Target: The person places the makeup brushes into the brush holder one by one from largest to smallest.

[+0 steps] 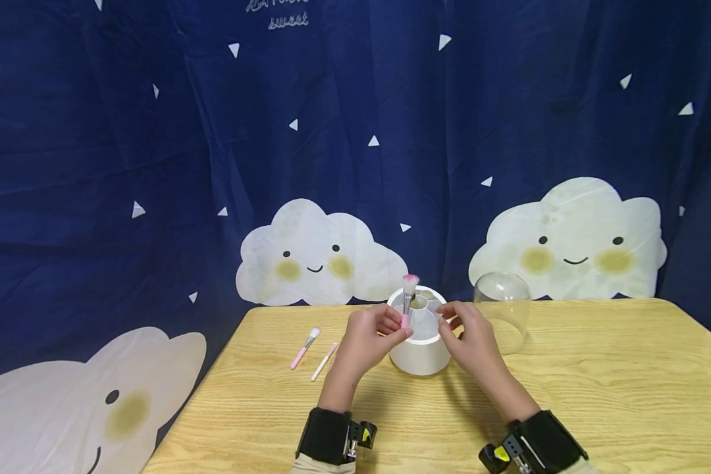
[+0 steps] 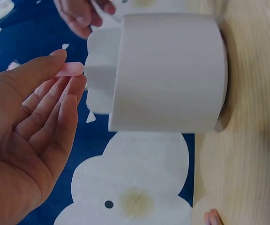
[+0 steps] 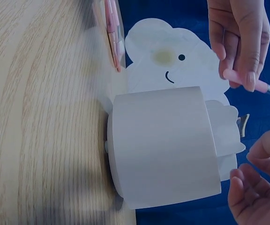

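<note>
My left hand (image 1: 364,339) pinches a pink-handled makeup brush (image 1: 411,284) between thumb and fingertips, its pink-and-white bristles upward. The handle's lower end (image 2: 71,69) points toward the open top of a round white brush holder (image 1: 421,359) and is above its rim. Scalloped dividers (image 3: 223,124) rise out of that holder, and the tip of another brush (image 3: 243,124) shows beyond them. On the holder's other side, my right hand (image 1: 471,332) has loosely bent fingers near the rim, with nothing between them.
A clear domed cover (image 1: 502,316) stands on the wooden table (image 1: 604,388), right of the holder. To the left lie a pink-handled brush (image 1: 305,349) and a thin white-and-pink one (image 1: 324,362). A dark blue curtain (image 1: 343,85) with clouds hangs behind the table.
</note>
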A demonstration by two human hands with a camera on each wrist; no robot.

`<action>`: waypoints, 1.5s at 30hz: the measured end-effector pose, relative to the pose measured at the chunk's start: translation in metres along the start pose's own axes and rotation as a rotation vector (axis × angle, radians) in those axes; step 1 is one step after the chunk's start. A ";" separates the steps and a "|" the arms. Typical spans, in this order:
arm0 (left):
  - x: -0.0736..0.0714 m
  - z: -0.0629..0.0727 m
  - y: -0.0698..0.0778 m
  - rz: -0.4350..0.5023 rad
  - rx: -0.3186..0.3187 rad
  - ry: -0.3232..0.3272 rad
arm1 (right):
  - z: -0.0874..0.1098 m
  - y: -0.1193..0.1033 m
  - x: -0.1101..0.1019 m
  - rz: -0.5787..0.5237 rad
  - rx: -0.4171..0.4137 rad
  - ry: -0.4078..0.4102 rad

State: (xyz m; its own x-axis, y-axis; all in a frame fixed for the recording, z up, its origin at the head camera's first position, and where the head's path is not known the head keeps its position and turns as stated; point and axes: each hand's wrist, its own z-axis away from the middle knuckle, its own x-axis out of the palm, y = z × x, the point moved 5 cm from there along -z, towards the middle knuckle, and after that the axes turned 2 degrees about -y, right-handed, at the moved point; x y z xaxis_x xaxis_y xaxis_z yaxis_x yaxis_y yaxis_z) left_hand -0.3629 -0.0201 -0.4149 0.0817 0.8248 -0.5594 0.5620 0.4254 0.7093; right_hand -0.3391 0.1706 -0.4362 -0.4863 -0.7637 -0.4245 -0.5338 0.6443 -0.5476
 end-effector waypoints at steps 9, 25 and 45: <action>0.015 0.000 0.007 0.003 0.037 -0.001 | -0.002 -0.004 -0.003 -0.070 0.004 0.034; 0.035 0.000 0.015 0.029 0.069 -0.028 | -0.003 -0.012 0.001 -0.295 0.019 0.028; 0.020 0.000 0.006 -0.018 0.009 0.167 | -0.007 -0.006 -0.011 -0.263 0.043 0.078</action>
State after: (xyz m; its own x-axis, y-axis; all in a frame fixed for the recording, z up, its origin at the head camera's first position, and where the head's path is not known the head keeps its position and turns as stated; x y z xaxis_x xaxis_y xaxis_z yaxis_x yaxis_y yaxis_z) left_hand -0.3583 -0.0013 -0.4214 -0.0660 0.8681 -0.4920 0.5692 0.4378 0.6960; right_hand -0.3355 0.1755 -0.4238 -0.3874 -0.8982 -0.2079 -0.6201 0.4208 -0.6622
